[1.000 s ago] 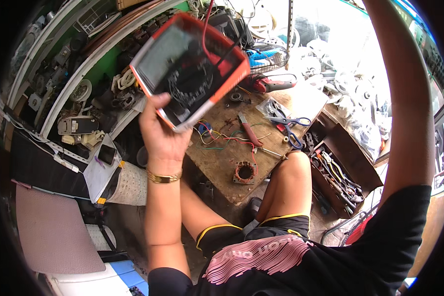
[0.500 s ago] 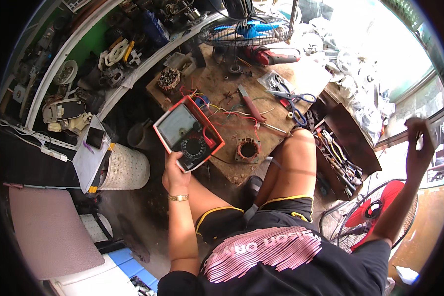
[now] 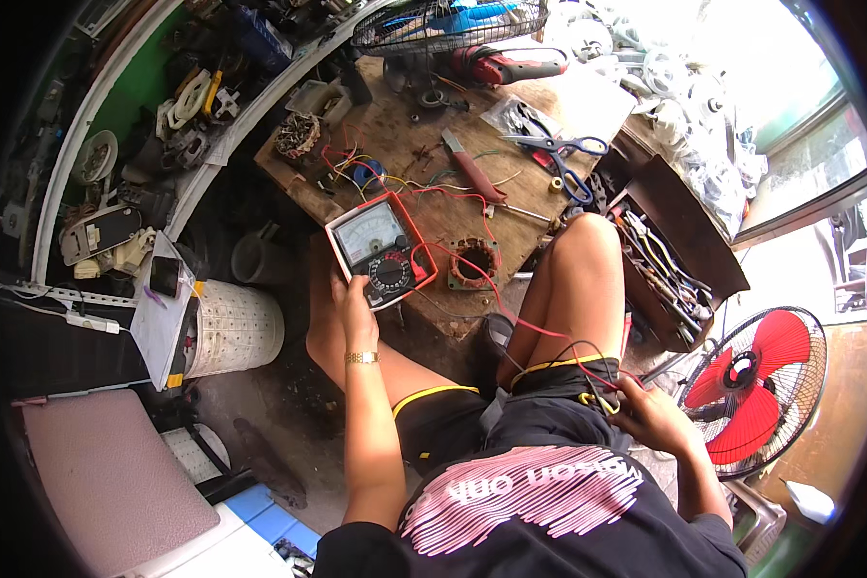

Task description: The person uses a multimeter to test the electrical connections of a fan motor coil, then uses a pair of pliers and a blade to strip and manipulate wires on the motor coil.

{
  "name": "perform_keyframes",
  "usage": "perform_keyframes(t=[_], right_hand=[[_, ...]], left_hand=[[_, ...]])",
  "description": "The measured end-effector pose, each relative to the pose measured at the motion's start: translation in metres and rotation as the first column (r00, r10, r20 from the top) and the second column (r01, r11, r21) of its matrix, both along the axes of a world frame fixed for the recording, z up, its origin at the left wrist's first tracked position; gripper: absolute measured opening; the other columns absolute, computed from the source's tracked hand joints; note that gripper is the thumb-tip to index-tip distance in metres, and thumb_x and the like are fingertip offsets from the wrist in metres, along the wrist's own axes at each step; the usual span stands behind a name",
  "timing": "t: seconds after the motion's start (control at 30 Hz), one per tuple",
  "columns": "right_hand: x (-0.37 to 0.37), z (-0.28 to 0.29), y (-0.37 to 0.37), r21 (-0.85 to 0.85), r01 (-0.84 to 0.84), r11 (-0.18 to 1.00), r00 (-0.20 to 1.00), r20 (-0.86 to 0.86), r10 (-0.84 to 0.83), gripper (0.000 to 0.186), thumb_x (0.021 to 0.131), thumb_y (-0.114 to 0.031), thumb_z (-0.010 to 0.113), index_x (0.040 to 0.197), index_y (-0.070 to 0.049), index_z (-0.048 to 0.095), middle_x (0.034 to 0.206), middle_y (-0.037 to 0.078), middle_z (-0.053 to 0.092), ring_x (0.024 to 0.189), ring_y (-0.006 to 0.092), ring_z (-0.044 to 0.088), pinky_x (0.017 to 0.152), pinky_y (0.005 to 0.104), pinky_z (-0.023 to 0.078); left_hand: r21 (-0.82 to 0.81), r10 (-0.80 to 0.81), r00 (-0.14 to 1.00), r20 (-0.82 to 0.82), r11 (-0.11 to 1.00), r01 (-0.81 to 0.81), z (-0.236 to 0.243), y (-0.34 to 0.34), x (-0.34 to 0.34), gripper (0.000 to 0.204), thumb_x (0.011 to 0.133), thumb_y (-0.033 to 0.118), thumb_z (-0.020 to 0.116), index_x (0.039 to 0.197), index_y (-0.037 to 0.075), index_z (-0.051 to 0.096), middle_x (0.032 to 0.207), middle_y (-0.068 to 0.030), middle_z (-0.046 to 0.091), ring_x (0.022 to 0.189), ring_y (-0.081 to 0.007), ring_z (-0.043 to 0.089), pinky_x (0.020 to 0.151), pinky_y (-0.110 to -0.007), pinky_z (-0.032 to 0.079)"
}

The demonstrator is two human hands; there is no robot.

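Observation:
My left hand [image 3: 354, 308] grips the lower left edge of an analog multimeter [image 3: 380, 246] in an orange-red case, its dial face turned up. A red test lead [image 3: 515, 316] and a thin black one run from the meter across my knees toward my lap. Down at my right thigh, my right hand [image 3: 653, 416] is closed around the leads' ends; the probe tips cannot be made out. Just right of the meter, a small motor stator [image 3: 474, 262] with copper windings sits at the corner of the wooden table [image 3: 395, 116]. Coloured wires [image 3: 424, 188] lie behind it.
Blue-handled scissors [image 3: 568, 159], a red-handled knife [image 3: 474, 169] and a screwdriver [image 3: 525, 212] lie on the table. To the right stand an open toolbox [image 3: 689, 250] and a red-bladed fan [image 3: 747, 371]. A white basket [image 3: 241, 332] stands at left.
My right hand has come down from its raised place at the far right to my lap, with the leads now stretched to it. The multimeter now appears farther right, still in my left hand.

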State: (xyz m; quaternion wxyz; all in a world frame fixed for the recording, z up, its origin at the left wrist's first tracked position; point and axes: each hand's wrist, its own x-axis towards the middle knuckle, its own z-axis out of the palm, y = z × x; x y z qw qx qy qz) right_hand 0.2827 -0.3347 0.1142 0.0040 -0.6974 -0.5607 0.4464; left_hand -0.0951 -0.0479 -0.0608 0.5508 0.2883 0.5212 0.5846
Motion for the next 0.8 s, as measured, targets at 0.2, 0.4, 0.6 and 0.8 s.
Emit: perform_keyframes(t=[0.2,0.4,0.6,0.8], right_hand=[[-0.019,-0.019,0.022,0.125,-0.161,0.979,0.987,0.049,0.156,0.07,0.095,-0.023,0.067,0.157,-0.013,0.036,0.098,0.023,0.072,0.091,0.0419,0.071,0.078,0.0512,0.055],[-0.005,-0.013,0.069,0.235,-0.216,0.948,0.972,-0.044,0.232,0.063,0.091,-0.024,0.071,0.151,-0.016,0.05,0.085,0.021,0.072,0.083,0.041,0.071,0.076,0.0507,0.055],[-0.031,-0.054,0.208,0.737,0.051,0.674,0.995,-0.097,0.03,0.017,0.086,-0.012,0.075,0.103,-0.009,0.077,0.085,0.013,0.065,0.081,0.028,0.062,0.08,0.0368,0.05],[-0.074,-0.12,0.288,0.832,0.038,0.554,0.976,-0.15,0.159,0.025,0.084,-0.026,0.081,0.104,-0.011,0.077,0.097,0.012,0.061,0.093,0.0292,0.06,0.081,0.0408,0.049]], left_hand=[[0.218,0.178,0.615,-0.768,0.976,-0.01,0.0,0.006,0.011,0.072,0.083,0.008,0.065,0.151,0.002,0.042,0.141,-0.0252,0.047,0.135,-0.0397,0.041,0.117,-0.049,0.03],[0.361,0.257,0.377,-0.89,0.902,0.238,0.045,0.001,0.038,0.052,0.087,0.023,0.073,0.137,0.013,0.061,0.14,-0.0134,0.05,0.132,-0.0393,0.043,0.11,-0.054,0.033],[0.222,0.112,0.247,-0.963,0.849,0.479,0.054,0.001,0.085,0.035,0.089,0.041,0.074,0.113,0.015,0.073,0.138,-0.0124,0.052,0.133,-0.039,0.041,0.107,-0.06,0.031],[0.097,0.009,0.185,-0.983,0.876,0.472,0.055,-0.013,0.098,0.033,0.084,0.038,0.076,0.105,0.014,0.068,0.14,-0.0127,0.05,0.138,-0.04,0.038,0.103,-0.069,0.027]])
